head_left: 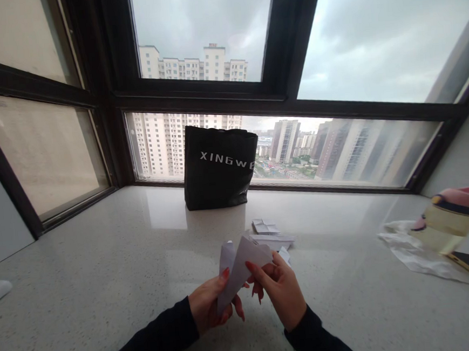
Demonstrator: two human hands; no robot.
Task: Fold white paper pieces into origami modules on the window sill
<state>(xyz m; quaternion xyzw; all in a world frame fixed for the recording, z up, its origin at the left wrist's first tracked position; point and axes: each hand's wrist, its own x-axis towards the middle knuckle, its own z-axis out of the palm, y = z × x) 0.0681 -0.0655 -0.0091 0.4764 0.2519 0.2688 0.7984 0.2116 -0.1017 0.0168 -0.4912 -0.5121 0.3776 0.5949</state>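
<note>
I am pinching a folded white paper piece (241, 267) between both hands above the pale stone sill (104, 272): my left hand (207, 306) is gripping its lower edge, my right hand (280, 291) is clasping its right side. More folded papers (269, 235) are lying at one o'clock, a black bag (217, 166) at twelve.

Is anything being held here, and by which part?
Yes: a folded white paper. The left hand grips its lower end, and the right hand pinches its right edge.
</note>
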